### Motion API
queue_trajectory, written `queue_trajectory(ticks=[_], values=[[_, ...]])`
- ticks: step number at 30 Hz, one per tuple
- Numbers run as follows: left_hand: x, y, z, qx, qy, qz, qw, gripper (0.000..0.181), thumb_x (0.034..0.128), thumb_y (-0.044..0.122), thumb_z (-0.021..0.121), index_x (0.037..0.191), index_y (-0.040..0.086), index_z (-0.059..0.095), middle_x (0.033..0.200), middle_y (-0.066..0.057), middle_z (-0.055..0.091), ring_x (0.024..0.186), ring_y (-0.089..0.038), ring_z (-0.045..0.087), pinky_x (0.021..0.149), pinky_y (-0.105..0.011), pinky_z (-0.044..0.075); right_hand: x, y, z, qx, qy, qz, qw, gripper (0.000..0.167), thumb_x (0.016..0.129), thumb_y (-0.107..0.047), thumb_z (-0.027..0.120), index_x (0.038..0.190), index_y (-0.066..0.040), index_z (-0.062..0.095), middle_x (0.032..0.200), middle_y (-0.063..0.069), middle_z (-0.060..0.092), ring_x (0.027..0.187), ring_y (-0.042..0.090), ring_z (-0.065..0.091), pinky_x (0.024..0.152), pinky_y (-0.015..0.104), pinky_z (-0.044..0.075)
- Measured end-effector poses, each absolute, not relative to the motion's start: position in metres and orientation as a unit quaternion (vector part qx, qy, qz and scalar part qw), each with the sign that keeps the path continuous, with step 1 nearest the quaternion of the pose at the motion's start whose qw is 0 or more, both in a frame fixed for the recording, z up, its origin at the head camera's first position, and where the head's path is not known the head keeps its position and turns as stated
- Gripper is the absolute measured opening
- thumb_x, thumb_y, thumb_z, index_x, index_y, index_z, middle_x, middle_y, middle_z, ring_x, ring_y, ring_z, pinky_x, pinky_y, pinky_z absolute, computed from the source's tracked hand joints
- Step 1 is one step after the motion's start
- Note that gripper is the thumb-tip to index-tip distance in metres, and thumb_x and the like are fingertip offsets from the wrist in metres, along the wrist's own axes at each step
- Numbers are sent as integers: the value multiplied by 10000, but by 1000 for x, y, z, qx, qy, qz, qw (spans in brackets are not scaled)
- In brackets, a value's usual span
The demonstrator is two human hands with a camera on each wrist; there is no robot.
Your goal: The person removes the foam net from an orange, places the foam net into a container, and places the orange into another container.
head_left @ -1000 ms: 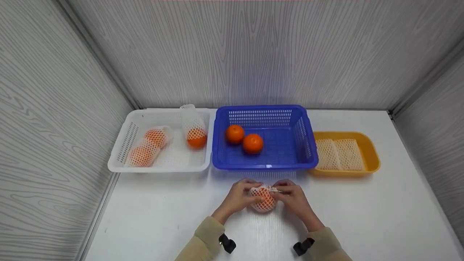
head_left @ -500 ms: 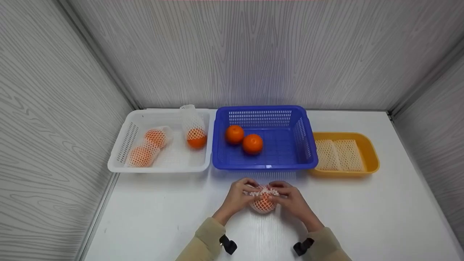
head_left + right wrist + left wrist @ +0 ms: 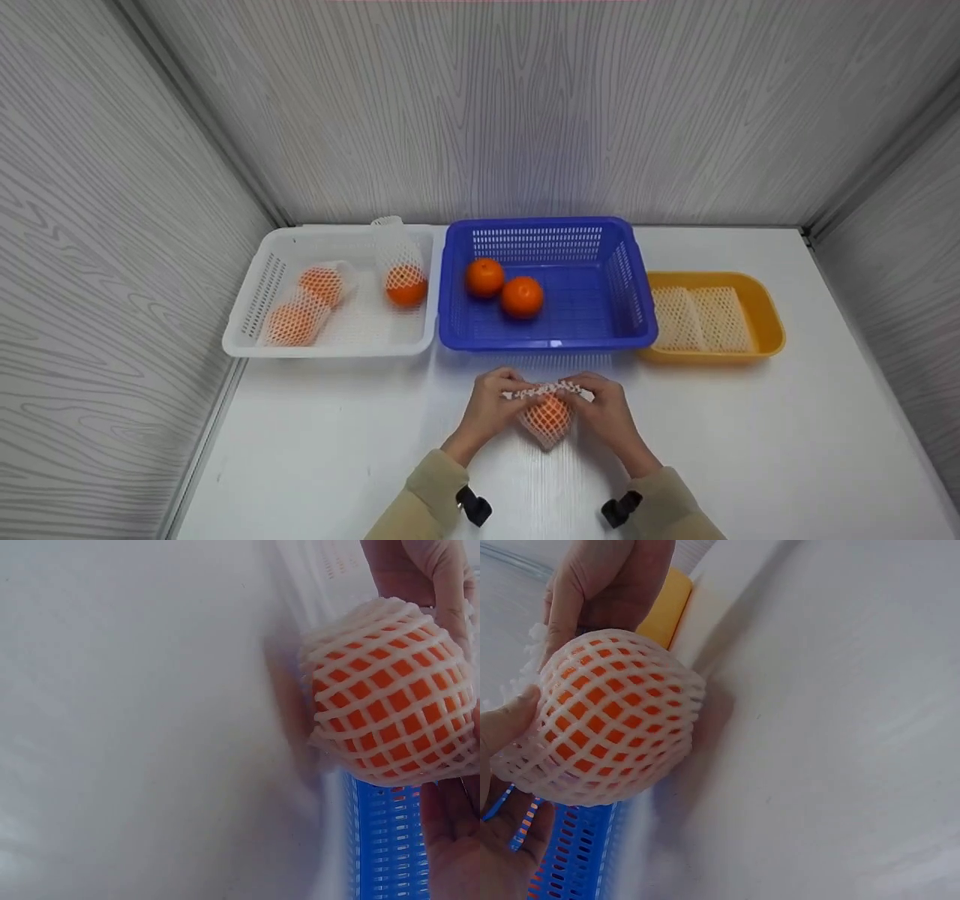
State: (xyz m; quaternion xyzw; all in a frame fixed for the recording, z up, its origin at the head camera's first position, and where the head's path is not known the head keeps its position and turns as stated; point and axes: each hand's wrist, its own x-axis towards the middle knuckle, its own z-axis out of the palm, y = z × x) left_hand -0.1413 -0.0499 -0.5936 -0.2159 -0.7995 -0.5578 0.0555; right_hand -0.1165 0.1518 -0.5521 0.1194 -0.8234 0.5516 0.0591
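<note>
Between both hands is an orange [image 3: 550, 414] inside a white foam net sleeve [image 3: 619, 709], in front of the blue basket. My left hand [image 3: 489, 409] pinches the left side of the sleeve's gathered upper edge. On the opposite side, the fingers of my right hand [image 3: 606, 411] pinch that same edge. The edge is stretched sideways between them, and the sleeve narrows to a point at the bottom. In the right wrist view the netting [image 3: 390, 694] covers the visible side of the fruit. Some fingertips are hidden behind the sleeve.
The blue basket [image 3: 555, 345] holds two bare oranges [image 3: 523, 298]. To its left, a white basket [image 3: 330, 350] contains several oranges in net sleeves. On the right, a yellow tray [image 3: 766, 319] holds flat foam nets [image 3: 721, 319]. Walls border the white table [image 3: 315, 450].
Both hands have shifted their fingers along the sleeve's edge and drawn it out sideways into a straighter line. The sleeve's lower end now comes to a point. The baskets have not moved.
</note>
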Motion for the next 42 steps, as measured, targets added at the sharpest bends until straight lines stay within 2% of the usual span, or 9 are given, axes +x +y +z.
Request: queue_trajectory(ticks=[3, 7, 13, 17, 22, 30, 34, 36, 42], values=[[-142, -49, -591, -203, -807, -553, 39, 263, 791, 258, 819, 945, 47, 789, 785, 28, 612, 742, -94, 530, 665, -332, 503, -116, 151, -551, 96, -826, 551, 69, 62, 817, 41, 748, 878, 30, 750, 831, 89, 711, 810, 197, 661, 818, 341, 530], [-143, -51, -590, -203, -820, -535, -11, 352, 787, 295, 821, 1026, 41, 772, 958, 9, 627, 915, -131, 577, 818, -353, 514, -117, 153, -553, 92, -822, 560, 52, 68, 831, 25, 743, 898, 29, 750, 849, 81, 714, 836, 191, 660, 849, 322, 524], [-143, -54, -592, -227, -827, -513, -44, 361, 797, 294, 821, 1059, 51, 765, 1047, 7, 633, 998, -147, 581, 906, -338, 477, -118, 165, -560, 130, -794, 591, -50, 297, 858, -47, 743, 1145, 16, 700, 1200, 174, 643, 1158, 317, 558, 918, 384, 473], [-143, -52, -592, -246, -814, -526, -20, 233, 811, 207, 814, 984, 53, 786, 971, 1, 662, 931, -126, 602, 871, -300, 494, -119, 170, -562, 157, -783, 595, -95, 248, 882, -66, 722, 1115, 19, 720, 1312, 248, 557, 1245, 395, 483, 924, 380, 456], [-143, -50, -591, -241, -802, -547, 6, 133, 805, 40, 794, 937, 24, 787, 941, -31, 659, 907, -154, 615, 824, -289, 520, -120, 164, -558, 153, -792, 589, -43, 134, 863, -42, 733, 975, 28, 761, 1169, 230, 645, 1140, 400, 568, 927, 323, 472], [-146, -50, -587, -221, -801, -555, 31, 222, 769, -111, 735, 941, 19, 785, 949, -33, 651, 925, -178, 621, 846, -315, 518, -123, 148, -551, 133, -807, 572, 60, 68, 798, 65, 755, 860, 37, 752, 973, 160, 699, 945, 311, 647, 818, 244, 503], [-146, -50, -586, -215, -796, -564, 44, 241, 743, -138, 722, 928, 4, 781, 933, -39, 657, 911, -179, 621, 828, -312, 525, -124, 145, -552, 143, -812, 560, 80, 74, 780, 86, 761, 832, 39, 737, 938, 150, 695, 911, 289, 647, 813, 250, 507], [-146, -51, -587, -215, -793, -568, 53, 228, 743, -138, 724, 918, -2, 781, 918, -44, 668, 895, -181, 629, 812, -306, 532, -125, 147, -554, 151, -808, 566, 65, 109, 786, 72, 762, 889, 55, 731, 990, 172, 686, 963, 310, 635, 856, 285, 505], [-147, -54, -589, -195, -792, -575, 69, 319, 693, -184, 647, 881, 31, 787, 885, -36, 697, 851, -170, 644, 730, -285, 528, -125, 161, -565, 163, -785, 596, -40, 458, 811, 24, 759, 1237, 103, 610, 1263, 241, 582, 1187, 403, 513, 958, 472, 458]])
